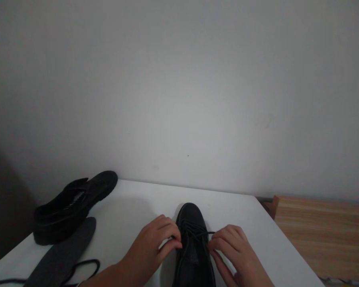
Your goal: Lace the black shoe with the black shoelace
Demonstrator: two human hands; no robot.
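tabletop [131,207]: white | shoe [194,247] on it: black | second shoe [74,205] left: black | insole [60,255]: dark grey | wall [179,79]: pale grey

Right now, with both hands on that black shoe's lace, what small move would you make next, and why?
Probably draw the lace snug, outward. The left hand and right hand each pinch at the black shoe, one on either side of its lacing, and the strand toward the right hand spans across, seemingly not yet tight.

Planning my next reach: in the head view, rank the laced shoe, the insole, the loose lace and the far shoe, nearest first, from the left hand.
1. Laced shoe: touching the left hand, just right of it.
2. Loose lace: left, near edge.
3. Insole: left, beside the lace; close to call.
4. Far shoe: back left corner.
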